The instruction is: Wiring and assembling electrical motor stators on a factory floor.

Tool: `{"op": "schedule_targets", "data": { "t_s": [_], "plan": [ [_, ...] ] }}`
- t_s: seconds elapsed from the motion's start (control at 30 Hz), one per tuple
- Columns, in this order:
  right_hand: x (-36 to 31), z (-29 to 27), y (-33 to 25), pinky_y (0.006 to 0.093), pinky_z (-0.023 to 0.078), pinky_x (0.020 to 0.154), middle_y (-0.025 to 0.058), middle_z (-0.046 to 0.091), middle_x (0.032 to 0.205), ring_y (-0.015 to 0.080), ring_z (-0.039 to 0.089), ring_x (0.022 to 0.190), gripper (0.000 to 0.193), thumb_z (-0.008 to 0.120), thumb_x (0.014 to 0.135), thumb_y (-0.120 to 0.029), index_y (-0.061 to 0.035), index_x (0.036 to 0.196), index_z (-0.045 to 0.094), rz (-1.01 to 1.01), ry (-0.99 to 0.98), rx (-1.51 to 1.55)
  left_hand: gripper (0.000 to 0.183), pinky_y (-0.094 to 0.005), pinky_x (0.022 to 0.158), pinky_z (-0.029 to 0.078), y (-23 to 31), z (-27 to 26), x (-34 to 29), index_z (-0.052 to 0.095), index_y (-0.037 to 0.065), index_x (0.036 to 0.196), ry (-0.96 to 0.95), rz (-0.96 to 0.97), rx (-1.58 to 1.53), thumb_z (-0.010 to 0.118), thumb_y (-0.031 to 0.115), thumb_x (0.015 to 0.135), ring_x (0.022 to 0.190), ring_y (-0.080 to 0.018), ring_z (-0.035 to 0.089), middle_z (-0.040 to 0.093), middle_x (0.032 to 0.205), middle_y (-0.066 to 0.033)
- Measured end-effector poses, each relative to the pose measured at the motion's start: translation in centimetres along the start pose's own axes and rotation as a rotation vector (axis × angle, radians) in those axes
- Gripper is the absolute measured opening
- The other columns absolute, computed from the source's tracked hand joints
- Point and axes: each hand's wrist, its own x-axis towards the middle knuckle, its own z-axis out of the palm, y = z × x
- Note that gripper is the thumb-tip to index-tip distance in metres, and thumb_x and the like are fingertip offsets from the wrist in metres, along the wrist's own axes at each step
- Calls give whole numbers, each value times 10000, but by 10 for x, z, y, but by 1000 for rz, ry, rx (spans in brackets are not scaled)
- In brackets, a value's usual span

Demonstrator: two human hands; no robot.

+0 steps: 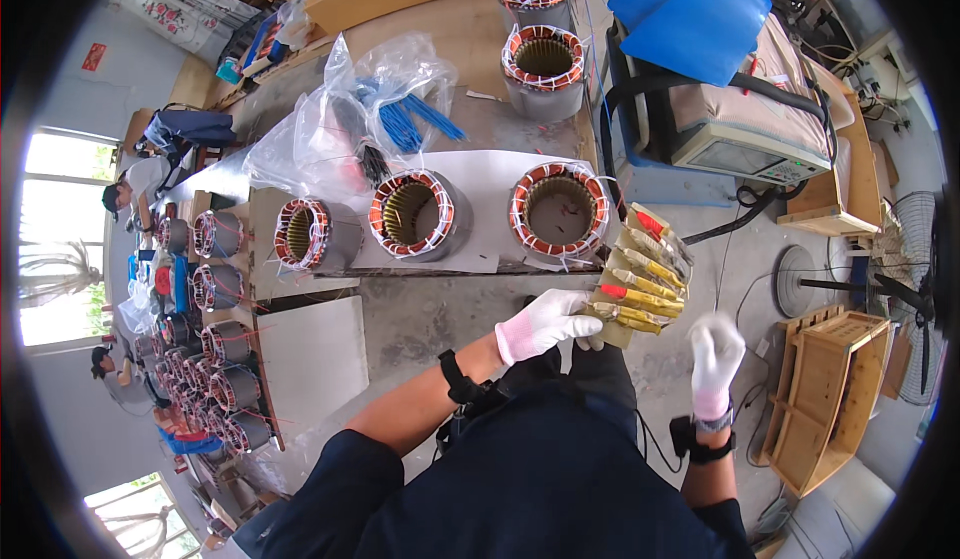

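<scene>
My left hand (548,327), in a white glove with a pink cuff, has its fingers closed on the lower left edge of a board with yellow strips (640,284). Red pieces show among the strips, and a grey rounded edge runs along the board's right side; its exact kind is unclear. My right hand (716,354), gloved alike, is raised to the right, apart from the board. Motion blurs its fingers, so whether they hold anything is hidden. Just beyond the board, at the table's near corner, stands a motor stator with orange windings (560,214).
More stators (420,214) line the worktable beside a clear plastic bag (310,154) and blue wires (405,119). A bench tester (760,149) stands at the right, near a wooden crate (825,404) and a fan (915,289). Two people work at the far left by rows of stators.
</scene>
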Motion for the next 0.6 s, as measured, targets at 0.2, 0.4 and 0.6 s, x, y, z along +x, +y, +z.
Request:
{"op": "schedule_targets", "data": {
  "t_s": [0.2,0.4,0.6],
  "plan": [
    [-11,60,-2,327,557,730,111,683,1128,210,678,939,520,665,945,-397,-23,1292,563,383,-411,929,403,-293,825,519,-8,-3,1,580,-15,1309,-70,-3,-21,641,227,992,922,-126,664,692,1102,-64],
    [11,91,-24,442,457,1066,101,537,1430,266,546,1288,625,637,958,-288,-60,1483,385,288,-260,1257,529,-321,904,516,7,-6,-6,543,-38,1362,-46,-27,81,686,278,963,1002,-133,636,691,1130,-101],
    [10,93,-24,466,434,1103,124,542,1429,300,549,1295,567,560,983,-236,-65,1492,380,366,-164,1331,310,-246,665,535,62,-75,-15,642,-9,1177,358,114,284,540,243,1028,786,-132,695,719,959,-81]
  ]
}}
